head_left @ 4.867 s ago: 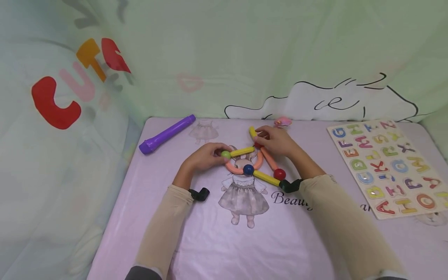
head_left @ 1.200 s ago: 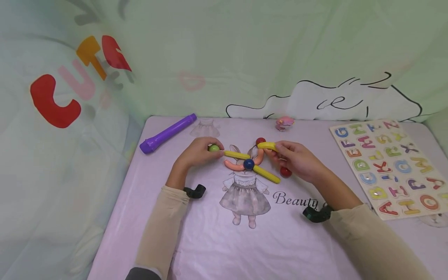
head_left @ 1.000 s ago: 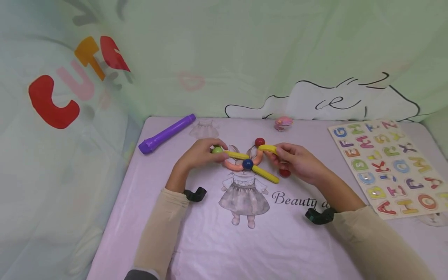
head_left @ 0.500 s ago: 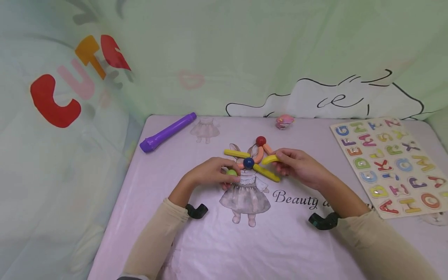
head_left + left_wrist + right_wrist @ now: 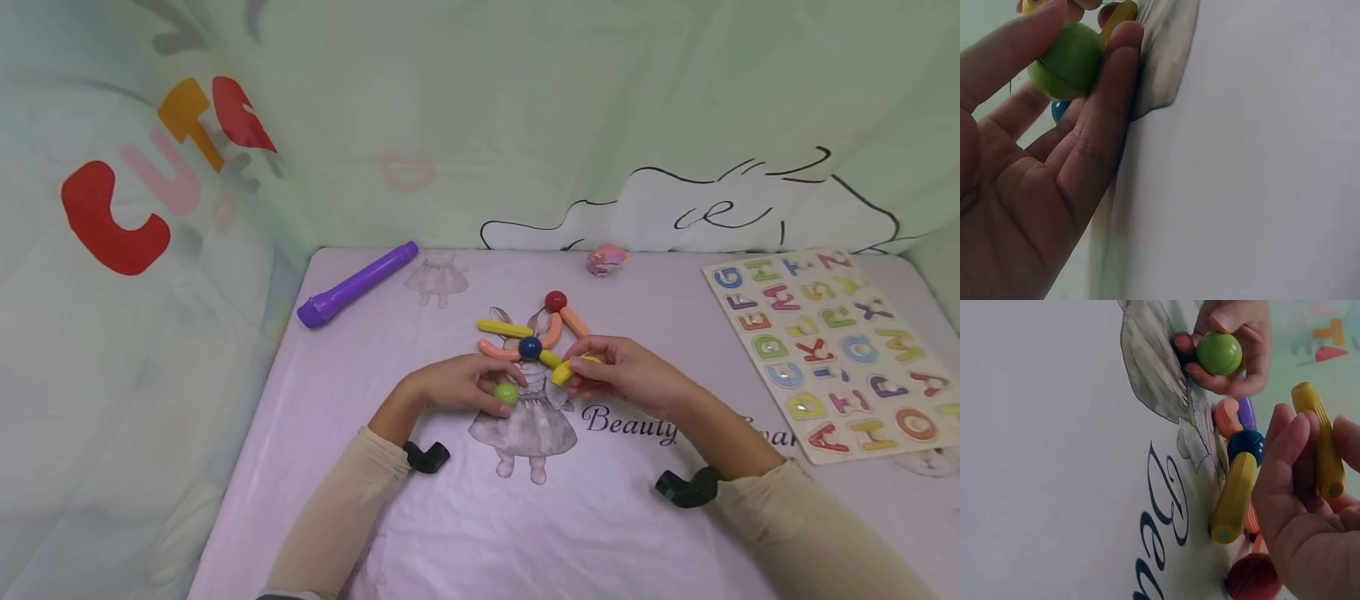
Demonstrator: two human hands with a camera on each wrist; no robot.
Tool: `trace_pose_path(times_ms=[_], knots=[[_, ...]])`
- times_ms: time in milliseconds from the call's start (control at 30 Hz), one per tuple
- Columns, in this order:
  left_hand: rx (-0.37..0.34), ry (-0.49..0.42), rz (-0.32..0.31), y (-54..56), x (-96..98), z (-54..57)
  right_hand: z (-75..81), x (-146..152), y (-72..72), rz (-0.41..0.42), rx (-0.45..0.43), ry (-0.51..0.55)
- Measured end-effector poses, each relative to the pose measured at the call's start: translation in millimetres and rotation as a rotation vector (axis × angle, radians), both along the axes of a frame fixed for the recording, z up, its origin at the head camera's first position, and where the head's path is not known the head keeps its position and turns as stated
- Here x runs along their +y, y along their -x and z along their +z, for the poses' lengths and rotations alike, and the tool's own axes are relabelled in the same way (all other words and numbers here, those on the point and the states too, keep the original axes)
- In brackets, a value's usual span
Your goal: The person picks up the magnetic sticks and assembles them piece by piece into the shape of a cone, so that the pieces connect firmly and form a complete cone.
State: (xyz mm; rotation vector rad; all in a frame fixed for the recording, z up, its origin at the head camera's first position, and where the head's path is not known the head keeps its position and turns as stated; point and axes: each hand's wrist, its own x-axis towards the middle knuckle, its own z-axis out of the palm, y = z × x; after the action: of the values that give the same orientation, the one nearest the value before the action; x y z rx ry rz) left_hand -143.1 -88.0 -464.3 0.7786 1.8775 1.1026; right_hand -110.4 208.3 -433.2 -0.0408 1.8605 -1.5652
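Note:
My left hand pinches a green ball between thumb and fingers, above the printed rabbit's skirt. The ball is large in the left wrist view. To its right, my right hand holds a ribbed yellow magnetic rod between thumb and fingers. Ball and held rod are apart. Just beyond the hands lie a blue ball, a yellow rod, a curved orange piece, a red ball and a straight orange rod. Another yellow rod touches the blue ball, partly hidden by my right hand in the head view.
A second red ball shows in the right wrist view. A purple toy microphone lies at the back left, a small pink toy at the back edge. The wooden alphabet board lies on the right. Curtains enclose the table.
The green ball has come away from the yellow rod and moved toward me in my left hand. My right hand has drawn its yellow rod away from the far red ball, toward me.

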Motion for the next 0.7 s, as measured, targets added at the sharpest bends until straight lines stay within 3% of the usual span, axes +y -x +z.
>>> trace_pose_path(times_ms=[167,400,700], knots=[[-0.046,-0.015,0.004,2.1,2.4,-1.7,0.2,-7,-5.3,0.080,0.033,-0.050],[0.042,0.019,-0.007,3.7,2.3,-0.3,-3.1,-16,-10.2,0.160,0.083,-0.130],[0.025,0.060,-0.023,3.7,-1.0,-1.7,-11.6,-21,-15.6,0.235,0.000,0.001]])
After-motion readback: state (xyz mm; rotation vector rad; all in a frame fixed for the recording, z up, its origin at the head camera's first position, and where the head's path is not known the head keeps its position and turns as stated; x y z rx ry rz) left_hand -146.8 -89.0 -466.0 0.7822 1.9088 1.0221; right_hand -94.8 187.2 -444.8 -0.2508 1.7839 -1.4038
